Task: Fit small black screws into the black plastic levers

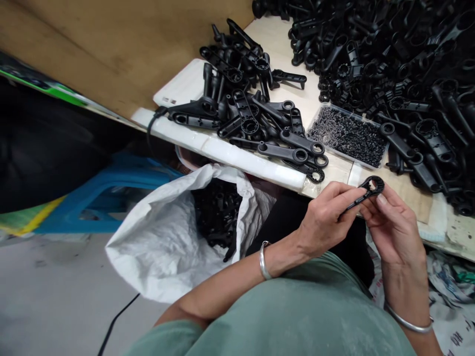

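The left hand (326,212) pinches the shank of a slim black plastic handle (379,186), and the right hand (395,222) grips its ringed end, just off the table (276,42). Nearby, a clear shallow box (341,152) holds grainy dark bits (347,133); below, a crinkled white sack (156,247) gapes.

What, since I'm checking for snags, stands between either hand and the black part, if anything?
Nothing visible: the left hand pinches the black part directly, and the right hand is at its ring end. The small black pieces lie beyond, not between.
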`<state>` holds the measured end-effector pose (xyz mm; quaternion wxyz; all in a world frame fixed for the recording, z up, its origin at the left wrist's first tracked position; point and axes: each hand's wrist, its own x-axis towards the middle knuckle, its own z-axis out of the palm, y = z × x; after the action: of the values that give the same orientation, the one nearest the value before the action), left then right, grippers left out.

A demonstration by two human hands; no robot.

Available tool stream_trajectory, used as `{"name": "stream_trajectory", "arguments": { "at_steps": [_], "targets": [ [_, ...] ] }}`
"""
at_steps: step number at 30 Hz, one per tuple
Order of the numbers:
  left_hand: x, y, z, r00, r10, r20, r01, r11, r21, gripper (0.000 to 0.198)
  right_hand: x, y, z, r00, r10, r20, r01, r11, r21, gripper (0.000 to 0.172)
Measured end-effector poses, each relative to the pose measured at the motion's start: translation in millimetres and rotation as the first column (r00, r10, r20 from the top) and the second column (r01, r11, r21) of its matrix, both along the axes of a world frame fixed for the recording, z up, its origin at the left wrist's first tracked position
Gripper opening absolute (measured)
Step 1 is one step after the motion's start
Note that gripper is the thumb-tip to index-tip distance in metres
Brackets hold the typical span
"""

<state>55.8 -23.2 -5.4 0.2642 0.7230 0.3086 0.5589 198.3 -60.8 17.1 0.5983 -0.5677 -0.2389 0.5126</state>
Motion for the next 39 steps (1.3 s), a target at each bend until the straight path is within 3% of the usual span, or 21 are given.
{"name": "stream_trajectory", "arguments": {
  "at_steps": [7,20,27,31,35,37,39],
  "targets": [
    [-1,0,-3.5,0.996,-0.078,-0.034,0.078,0.997,-0.009,0.019,-1,-1,-0.9,0.999,-0.027,-0.039,0.027,1.0,0.003,0.034],
    [-8,2,1.0,0.902,-0.132,-0.41,0.137,0.99,-0.017,0.038,-9,-3,-3.3,0.989,-0.1,-0.105,0.102,0.995,0.011,0.041],
    [-4,3,-5.8,0.952,-0.109,-0.286,0.127,0.991,0.043,0.031,-14,-1,-7.2,0.985,-0.146,-0.091,0.15,0.988,0.041,0.048],
    [-1,-1,-6.3,0.97,-0.131,-0.204,0.136,0.991,0.011,0.031,-13,-1,-7.3,0.992,-0.126,0.02,0.125,0.99,0.064,0.054],
    [-1,-3,-6.2,0.952,-0.238,-0.192,0.249,0.968,0.034,0.033,12,-12,-3.8,0.972,-0.104,0.21,0.098,0.994,0.042,0.055],
    [-3,-2,-7.3,0.949,-0.251,-0.189,0.267,0.962,0.065,0.035,35,-23,0.7,0.921,-0.132,0.365,0.128,0.991,0.036,0.053],
    [-5,-1,-8.2,0.957,-0.225,-0.181,0.243,0.966,0.084,0.033,61,-35,7.2,0.812,-0.167,0.559,0.185,0.982,0.025,0.052]
  ]
}}
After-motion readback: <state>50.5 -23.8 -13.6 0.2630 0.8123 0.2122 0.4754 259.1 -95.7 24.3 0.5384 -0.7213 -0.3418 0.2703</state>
